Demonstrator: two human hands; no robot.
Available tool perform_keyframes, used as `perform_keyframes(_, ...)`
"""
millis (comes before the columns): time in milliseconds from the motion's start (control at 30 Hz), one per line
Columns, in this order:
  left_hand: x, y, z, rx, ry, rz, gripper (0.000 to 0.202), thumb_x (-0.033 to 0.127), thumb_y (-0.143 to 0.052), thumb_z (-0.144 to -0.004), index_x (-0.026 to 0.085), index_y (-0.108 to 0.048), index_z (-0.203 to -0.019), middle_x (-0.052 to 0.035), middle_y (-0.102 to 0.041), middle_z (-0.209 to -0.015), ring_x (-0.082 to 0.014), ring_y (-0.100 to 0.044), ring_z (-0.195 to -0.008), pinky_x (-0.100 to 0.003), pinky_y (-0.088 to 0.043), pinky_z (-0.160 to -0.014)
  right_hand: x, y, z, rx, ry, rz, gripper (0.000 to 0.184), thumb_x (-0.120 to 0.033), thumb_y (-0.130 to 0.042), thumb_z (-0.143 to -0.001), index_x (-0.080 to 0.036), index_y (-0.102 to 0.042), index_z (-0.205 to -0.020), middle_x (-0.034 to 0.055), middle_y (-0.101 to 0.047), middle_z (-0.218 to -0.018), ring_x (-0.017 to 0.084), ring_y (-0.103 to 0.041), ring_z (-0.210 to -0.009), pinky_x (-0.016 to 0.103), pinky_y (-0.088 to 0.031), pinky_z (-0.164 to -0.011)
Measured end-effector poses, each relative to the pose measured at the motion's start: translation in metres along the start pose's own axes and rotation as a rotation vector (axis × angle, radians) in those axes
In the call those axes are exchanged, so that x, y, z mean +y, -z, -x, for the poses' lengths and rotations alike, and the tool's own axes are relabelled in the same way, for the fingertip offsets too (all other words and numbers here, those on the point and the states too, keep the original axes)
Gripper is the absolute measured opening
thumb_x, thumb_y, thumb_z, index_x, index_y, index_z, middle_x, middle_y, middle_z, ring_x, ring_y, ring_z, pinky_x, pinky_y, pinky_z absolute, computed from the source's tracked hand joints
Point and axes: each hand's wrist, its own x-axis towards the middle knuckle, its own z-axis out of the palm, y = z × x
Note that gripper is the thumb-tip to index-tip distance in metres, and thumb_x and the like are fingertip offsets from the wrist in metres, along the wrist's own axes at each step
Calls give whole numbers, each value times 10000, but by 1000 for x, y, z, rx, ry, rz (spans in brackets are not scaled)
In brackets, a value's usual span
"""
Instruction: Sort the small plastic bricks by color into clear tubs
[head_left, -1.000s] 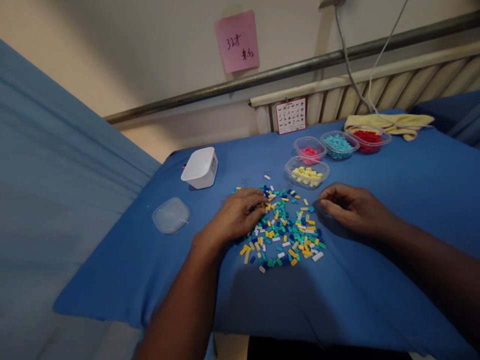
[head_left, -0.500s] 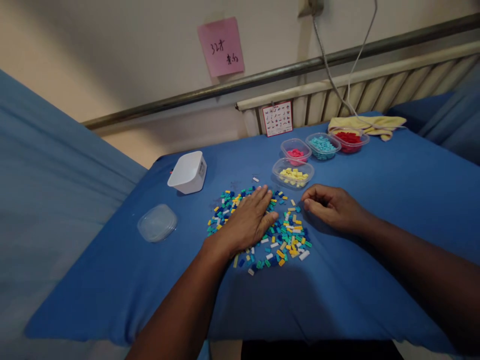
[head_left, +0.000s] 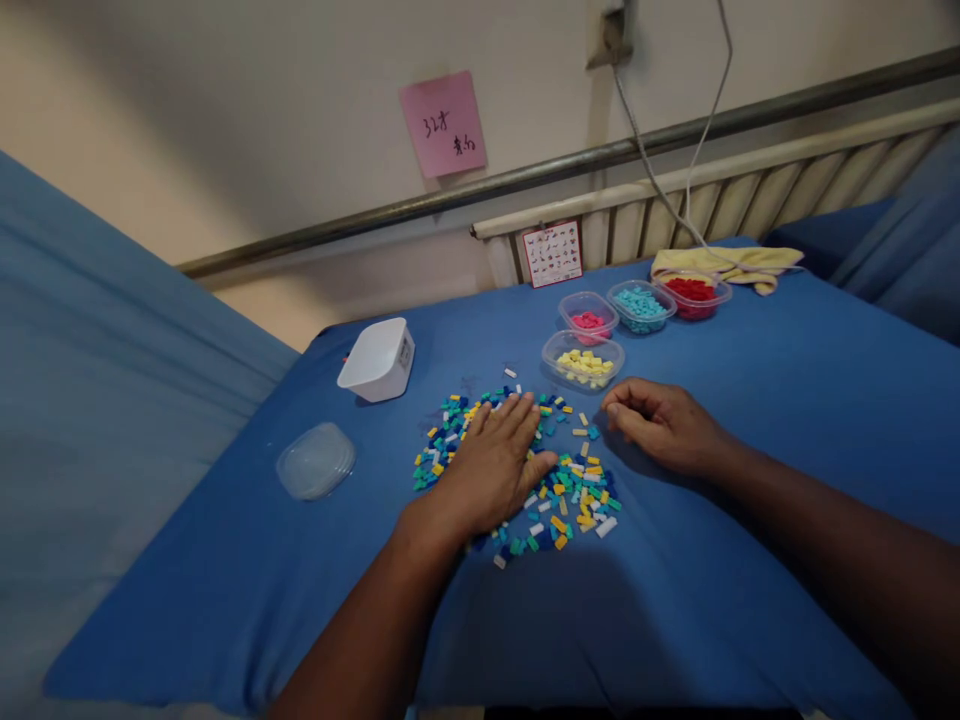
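My left hand (head_left: 491,465) lies flat, palm down, with its fingers spread over a pile of small building bricks (head_left: 577,490) in yellow, white, green, teal and dark blue. The bricks under the palm are hidden. To the right of the pile, my right hand (head_left: 664,425) rests on its side with the fingers curled in and thumb against them; whether a brick is inside cannot be seen. Just beyond it stands a clear tub of pale yellow bricks (head_left: 583,366). One white brick (head_left: 510,373) lies apart behind the pile.
Further back are clear tubs of pink bricks (head_left: 591,322), light blue bricks (head_left: 640,306) and red bricks (head_left: 691,295), beside a yellow cloth (head_left: 739,264). A white box (head_left: 377,358) and clear lids (head_left: 316,461) are at the left on the blue sheet (head_left: 225,560). A picture card (head_left: 553,254) leans against the radiator.
The camera view has tilted up slightly, so everything sits a little lower. My left hand stays on the pile, shifted slightly. My right hand keeps its curled shape beside the bricks.
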Motion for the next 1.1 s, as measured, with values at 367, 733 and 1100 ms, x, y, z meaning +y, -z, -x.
perform_keyframes(367,-34,-1,-5,5,190,-2,772,604,-265,-1156,108,-371,-1738,-210,-268,-1836,-348,-233,-1731,-571,-230,-1395,11,-3,-4,-15,3,-58,155,-340,-622,-996,-229,-730,-1002,17,-749,-853,189,-656,-708,322,-527,-652)
perform_keyframes(733,-7,2,-23,109,116,-72,638,528,-403,-1151,142,-548,-1638,-225,-453,-1752,-398,-416,-1638,-641,-311,-1335,15,-7,-8,-19,35,-66,180,-361,-612,-1001,-227,-732,-987,21,-748,-837,192,-679,-723,309,-532,-647)
perform_keyframes(1100,20,20,-86,49,23,-261,319,216,-552,-1016,212,-864,-1084,-157,-775,-1133,-334,-711,-1104,-458,-554,-968,11,-6,-9,-20,65,-91,198,-390,-600,-1007,-231,-717,-1025,31,-761,-837,197,-674,-699,320,-519,-636)
